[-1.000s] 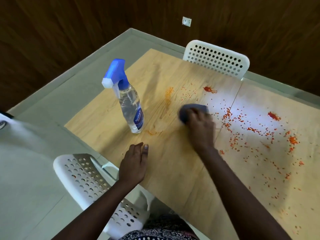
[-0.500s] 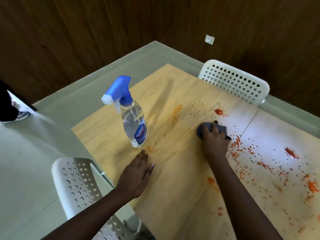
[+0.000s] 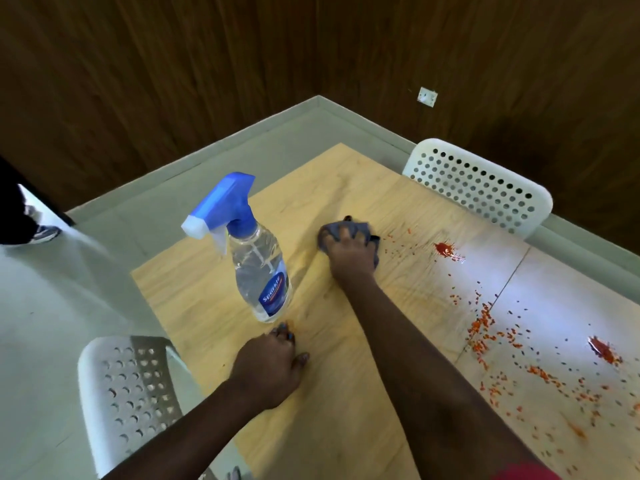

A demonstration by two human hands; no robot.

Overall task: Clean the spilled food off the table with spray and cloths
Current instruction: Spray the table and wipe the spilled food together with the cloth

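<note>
Wiping step: my right hand (image 3: pixel 349 252) grip curls over the grey cloth (image 3: pixel 363 230) beside the spray bottle (image 3: pixel 258 268); left hand (image 3: pixel 268 370) rests flat, empty, on the worktop (image 3: pixel 194 292). Next, I judge: sweep toward the red spill (image 3: pixel 445 249) beyond the cloth.

- Clear plastic spray bottle (image 3: pixel 258 271), centre left: blue trigger head, white nozzle tip, blue label with white lettering.
- Crumpled grey-blue cloth (image 3: pixel 360 230) under the right hand (image 3: pixel 349 252).
- Light wood-grain surface (image 3: pixel 214 306).
- Red-orange spilled food specks (image 3: pixel 481 322) and redder blobs, at right.
- White perforated plastic chairs (image 3: pixel 481 188), upper right and lower left.
- Dark brown wood-panelled wall (image 3: pixel 207 64).
- Pale grey-green floor (image 3: pixel 52 289).
</note>
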